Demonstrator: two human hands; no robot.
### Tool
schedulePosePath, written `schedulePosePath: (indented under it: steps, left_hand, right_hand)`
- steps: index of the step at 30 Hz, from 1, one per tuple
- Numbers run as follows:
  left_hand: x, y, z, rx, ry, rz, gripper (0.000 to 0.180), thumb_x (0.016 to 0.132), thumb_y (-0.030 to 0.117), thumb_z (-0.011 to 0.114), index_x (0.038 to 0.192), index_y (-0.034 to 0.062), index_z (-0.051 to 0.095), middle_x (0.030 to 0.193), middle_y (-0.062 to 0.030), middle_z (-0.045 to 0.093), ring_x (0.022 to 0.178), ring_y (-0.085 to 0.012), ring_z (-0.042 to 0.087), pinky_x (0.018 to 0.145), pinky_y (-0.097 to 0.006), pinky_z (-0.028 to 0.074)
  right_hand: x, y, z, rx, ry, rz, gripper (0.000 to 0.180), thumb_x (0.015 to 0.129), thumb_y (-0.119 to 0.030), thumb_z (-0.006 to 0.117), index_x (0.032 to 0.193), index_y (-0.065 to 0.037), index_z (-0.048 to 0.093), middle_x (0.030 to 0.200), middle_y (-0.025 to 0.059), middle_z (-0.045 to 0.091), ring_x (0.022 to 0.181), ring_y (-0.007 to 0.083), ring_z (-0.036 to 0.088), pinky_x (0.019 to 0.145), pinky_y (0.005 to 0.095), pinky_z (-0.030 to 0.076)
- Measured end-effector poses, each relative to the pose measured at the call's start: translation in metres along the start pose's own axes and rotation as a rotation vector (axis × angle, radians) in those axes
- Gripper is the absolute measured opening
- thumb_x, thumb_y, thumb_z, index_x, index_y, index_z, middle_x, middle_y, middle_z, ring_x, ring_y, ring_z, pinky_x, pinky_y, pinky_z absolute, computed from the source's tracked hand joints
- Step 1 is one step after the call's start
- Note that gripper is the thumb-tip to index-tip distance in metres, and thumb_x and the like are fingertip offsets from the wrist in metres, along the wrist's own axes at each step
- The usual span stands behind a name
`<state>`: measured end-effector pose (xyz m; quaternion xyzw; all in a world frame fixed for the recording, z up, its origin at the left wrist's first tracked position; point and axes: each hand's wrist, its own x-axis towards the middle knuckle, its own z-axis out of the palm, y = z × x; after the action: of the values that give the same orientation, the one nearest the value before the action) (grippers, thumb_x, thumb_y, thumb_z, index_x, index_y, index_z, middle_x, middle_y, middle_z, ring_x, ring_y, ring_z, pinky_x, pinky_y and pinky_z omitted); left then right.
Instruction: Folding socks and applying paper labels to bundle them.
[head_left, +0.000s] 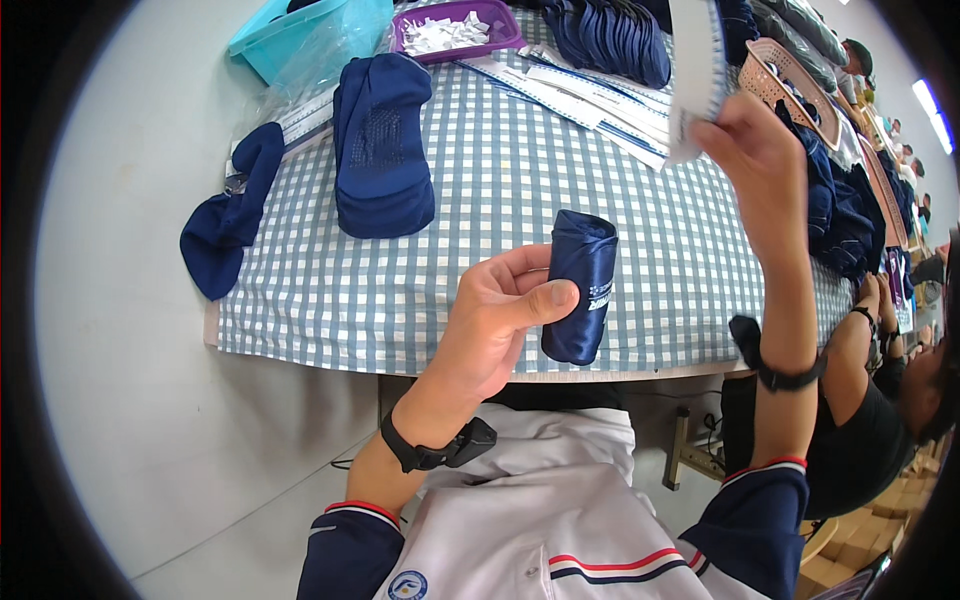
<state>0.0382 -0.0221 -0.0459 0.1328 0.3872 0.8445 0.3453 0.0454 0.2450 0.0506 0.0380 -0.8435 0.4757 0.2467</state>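
Observation:
My left hand (497, 312) grips a rolled bundle of shiny navy fabric (590, 255) upright above the table's near edge. Its thumb lies across the front, beside white print. My right hand (755, 160), raised at the far right, pinches the lower end of a white paper strip (697, 65) with a blue-marked edge. More such strips (575, 100) lie fanned on the table to its left. A stack of folded navy socks (385, 185) with dotted soles rests left of centre, and a loose navy sock (225, 240) hangs over the table's left edge.
A blue-and-white checked cloth (490, 190) covers the table. Along the back are a turquoise basket (265, 45), a purple tray (505, 38) of small white pieces and a row of navy fabric pieces (610, 40). A pink basket (765, 75) and a co-worker's arm (850, 345) are at right.

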Motion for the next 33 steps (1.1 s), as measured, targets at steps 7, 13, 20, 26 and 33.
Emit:
schedulePosePath:
  steps: [7,13,20,26,33]
  left_hand:
    - [0.005,-0.007,0.001,-0.167,-0.039,-0.071,0.046,0.092,0.016,0.075,0.129,-0.0068,0.059,0.108,-0.0114,0.074,0.094,-0.0138,0.072,0.087,-0.027,0.057]
    - [0.010,-0.014,-0.009,-0.293,-0.147,-0.092,0.057,0.089,0.022,0.076,0.132,-0.0095,0.055,0.112,-0.0154,0.073,0.095,-0.0166,0.074,0.088,-0.030,0.061]
    - [0.009,-0.011,0.000,-0.221,-0.051,-0.171,0.060,0.081,0.007,0.082,0.131,-0.0120,0.054,0.109,-0.0182,0.073,0.093,-0.0208,0.076,0.081,-0.030,0.064]
    - [0.005,-0.002,0.025,-0.190,-0.093,-0.078,0.038,0.091,0.003,0.074,0.127,-0.0046,0.062,0.111,-0.0109,0.073,0.097,-0.0163,0.073,0.083,-0.028,0.063]
    - [0.005,-0.009,0.033,0.557,-0.010,0.377,0.046,0.085,0.000,0.078,0.129,-0.0038,0.066,0.113,-0.0110,0.071,0.105,-0.0154,0.068,0.087,-0.028,0.056]
  right_hand:
    - [-0.090,-0.075,0.048,0.016,-0.187,0.124,0.031,0.092,0.006,0.064,0.123,-0.002,0.061,0.082,0.0111,0.066,0.074,0.0189,0.068,0.070,0.0292,0.055]
    - [-0.096,-0.072,0.051,0.013,-0.092,0.211,0.046,0.086,0.004,0.074,0.128,-0.003,0.057,0.077,0.0101,0.069,0.072,0.0202,0.070,0.071,0.0302,0.056]
    - [-0.094,-0.060,0.051,-0.214,0.067,-0.062,0.041,0.078,0.006,0.079,0.115,-0.003,0.067,0.076,0.0086,0.068,0.069,0.0172,0.065,0.068,0.0295,0.053]
    - [-0.126,-0.046,0.068,-0.344,0.300,-0.196,0.027,0.078,0.002,0.085,0.103,0.004,0.075,0.090,0.0151,0.076,0.078,0.0189,0.074,0.069,0.0279,0.059]
    - [-0.115,-0.045,0.068,0.485,0.111,0.299,0.059,0.079,0.002,0.085,0.130,0.012,0.059,0.104,0.0163,0.075,0.093,0.0178,0.072,0.083,0.0304,0.060]
